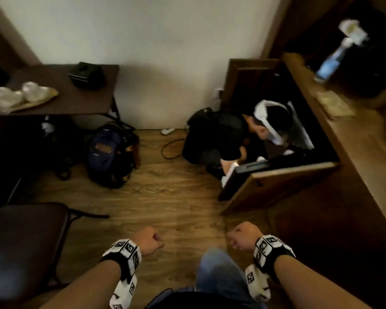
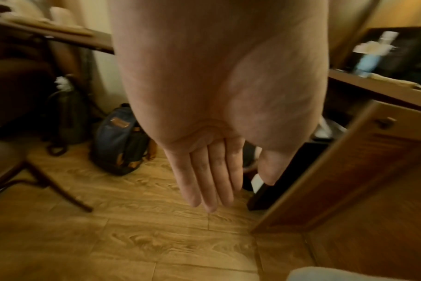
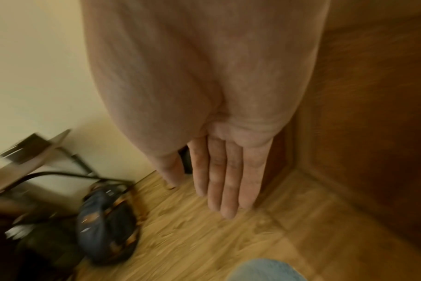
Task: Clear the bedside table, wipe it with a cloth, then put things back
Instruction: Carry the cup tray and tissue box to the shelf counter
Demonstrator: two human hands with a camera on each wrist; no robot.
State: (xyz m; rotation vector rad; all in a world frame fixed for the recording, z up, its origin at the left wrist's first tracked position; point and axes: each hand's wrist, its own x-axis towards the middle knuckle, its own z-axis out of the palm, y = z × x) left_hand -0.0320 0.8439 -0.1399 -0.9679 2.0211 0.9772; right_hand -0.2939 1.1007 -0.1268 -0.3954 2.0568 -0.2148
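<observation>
head view: the left hand (image 1: 151,240) and right hand (image 1: 243,238) are hanging side by side over the wooden floor (image 1: 165,197), both empty. the dark folding table (image 1: 87,101) is standing at the far left against the wall, well apart from both hands. it is carrying a tray (image 1: 47,97) of white cups and a black box (image 1: 86,74). a blue backpack (image 1: 107,152) is sitting below it, and a crouching person (image 1: 221,134) is reaching into an open cabinet (image 1: 276,186).

left wrist view: the left hand (image 2: 216,133) is hanging released, its fingers (image 2: 204,180) straight and pointing at the floor, with the table at upper left.

right wrist view: the right hand (image 3: 216,123) is hanging relaxed too, its fingers (image 3: 228,180) straight beside a wooden panel (image 3: 373,95). this view is blurring.
</observation>
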